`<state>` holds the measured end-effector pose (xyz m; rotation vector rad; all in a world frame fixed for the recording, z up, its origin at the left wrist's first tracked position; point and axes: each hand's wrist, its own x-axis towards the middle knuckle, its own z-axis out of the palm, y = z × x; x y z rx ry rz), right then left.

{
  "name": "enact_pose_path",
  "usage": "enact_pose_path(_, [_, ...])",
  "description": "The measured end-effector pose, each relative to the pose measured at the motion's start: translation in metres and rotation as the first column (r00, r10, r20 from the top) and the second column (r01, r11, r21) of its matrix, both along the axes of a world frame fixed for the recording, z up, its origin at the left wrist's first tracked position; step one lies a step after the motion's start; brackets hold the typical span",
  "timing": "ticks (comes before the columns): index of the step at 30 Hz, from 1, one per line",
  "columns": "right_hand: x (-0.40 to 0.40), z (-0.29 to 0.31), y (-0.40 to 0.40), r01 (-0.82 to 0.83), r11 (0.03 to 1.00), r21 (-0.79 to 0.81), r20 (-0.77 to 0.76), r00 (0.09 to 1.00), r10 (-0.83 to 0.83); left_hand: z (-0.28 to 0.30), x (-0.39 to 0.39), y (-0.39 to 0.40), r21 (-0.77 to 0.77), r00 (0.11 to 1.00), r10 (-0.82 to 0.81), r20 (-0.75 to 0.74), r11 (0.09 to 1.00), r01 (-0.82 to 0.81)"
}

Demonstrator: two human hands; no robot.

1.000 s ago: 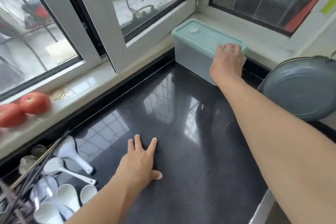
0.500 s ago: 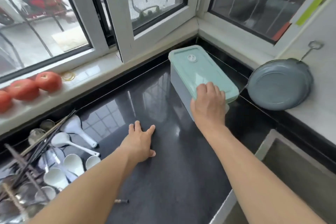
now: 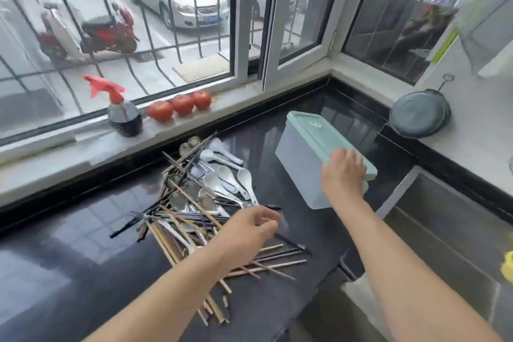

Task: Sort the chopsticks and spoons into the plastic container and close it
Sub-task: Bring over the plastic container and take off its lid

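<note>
Right hand fingers curled over the lidded plastic container's near end, close to the sink edge, left hand fingers loosely curled, holding nothing, above chopsticks and spoons piled left, bare dark surface nearer left.

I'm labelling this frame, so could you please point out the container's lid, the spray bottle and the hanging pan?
container's lid [image 3: 319, 134], head view, on the bare green top.
spray bottle [image 3: 125, 118], head view, on the dark body.
hanging pan [image 3: 416, 115], head view, on its round underside.
</note>
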<state>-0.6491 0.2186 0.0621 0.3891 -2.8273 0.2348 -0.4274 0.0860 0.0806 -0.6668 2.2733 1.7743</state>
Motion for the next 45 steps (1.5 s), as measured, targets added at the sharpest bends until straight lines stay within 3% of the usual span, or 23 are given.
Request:
enact_pose_path(2, [0.053,0.018,-0.01,-0.02,0.999,0.036,-0.054,0.998,0.022,0.021,0.07,-0.027,0.006,0.998,0.057,-0.013,0.998,-0.057])
enact_pose_path(5, [0.126,0.043,-0.03,-0.128,0.991,-0.03,-0.161,0.979,0.122,0.047,0.15,-0.061,0.055,0.967,0.246,-0.062,0.969,-0.243])
enact_pose_path(9, [0.249,0.063,-0.07,-0.466,0.874,-0.141,-0.251,0.87,0.424,0.057,0.248,-0.086,0.277,0.826,0.559,-0.077,0.808,-0.521])
enact_pose_path(11, [0.312,0.055,-0.094,-0.653,0.747,-0.126,-0.265,0.748,0.609,0.042,0.295,-0.096,0.342,0.646,0.761,-0.059,0.623,-0.703])
enact_pose_path(13, [0.367,0.032,-0.117,-0.822,0.563,-0.081,-0.279,0.561,0.779,0.018,0.349,-0.103,0.349,0.336,0.94,-0.063,0.336,-0.875])
enact_pose_path(15, [0.413,0.002,-0.13,-0.935,0.355,-0.025,-0.257,0.349,0.901,-0.003,0.407,-0.101,0.263,0.062,0.994,-0.085,0.083,-0.961])
enact_pose_path(18, [0.471,-0.04,-0.129,-0.999,0.043,-0.011,-0.157,0.044,0.987,-0.02,0.482,-0.08,0.227,-0.184,0.981,-0.066,-0.165,-0.96])
enact_pose_path(20, [0.492,-0.054,-0.123,-0.996,-0.086,-0.028,-0.137,-0.082,0.987,-0.027,0.513,-0.064,0.202,-0.221,0.975,-0.027,-0.212,-0.956])
enact_pose_path(26, [0.502,-0.04,-0.128,-0.964,-0.244,-0.107,-0.063,-0.238,0.969,-0.042,0.554,-0.039,0.1,-0.228,0.974,-0.011,-0.225,-0.969])
enact_pose_path(28, [0.495,-0.033,-0.125,-0.95,-0.189,-0.25,-0.016,-0.191,0.981,-0.041,0.556,-0.041,0.071,-0.204,0.978,-0.036,-0.201,-0.977])
enact_pose_path(29, [0.493,-0.029,-0.123,-0.929,-0.093,-0.358,0.024,-0.109,0.994,-0.04,0.556,-0.045,0.068,-0.191,0.981,-0.042,-0.188,-0.98])
enact_pose_path(32, [0.488,-0.016,-0.127,-0.691,0.389,-0.609,0.324,0.23,0.918,-0.026,0.559,-0.064,0.01,-0.069,0.997,-0.029,-0.069,-0.998])
enact_pose_path(33, [0.486,-0.014,-0.132,-0.578,0.523,-0.627,0.468,0.257,0.846,-0.023,0.561,-0.071,-0.042,-0.013,1.0,-0.02,-0.014,-0.999])
enact_pose_path(35, [0.483,-0.011,-0.14,-0.429,0.672,-0.604,0.669,0.186,0.72,-0.015,0.564,-0.084,-0.177,0.071,0.997,0.022,0.074,-0.981])
enact_pose_path(38, [0.485,-0.008,-0.142,-0.406,0.709,-0.576,0.737,0.116,0.666,-0.008,0.567,-0.096,-0.353,0.113,0.986,0.119,0.148,-0.924])
enact_pose_path(45, [0.495,-0.002,-0.143,-0.591,0.632,-0.502,0.698,0.156,0.699,-0.001,0.564,-0.103,-0.388,0.126,0.974,0.188,0.191,-0.902])
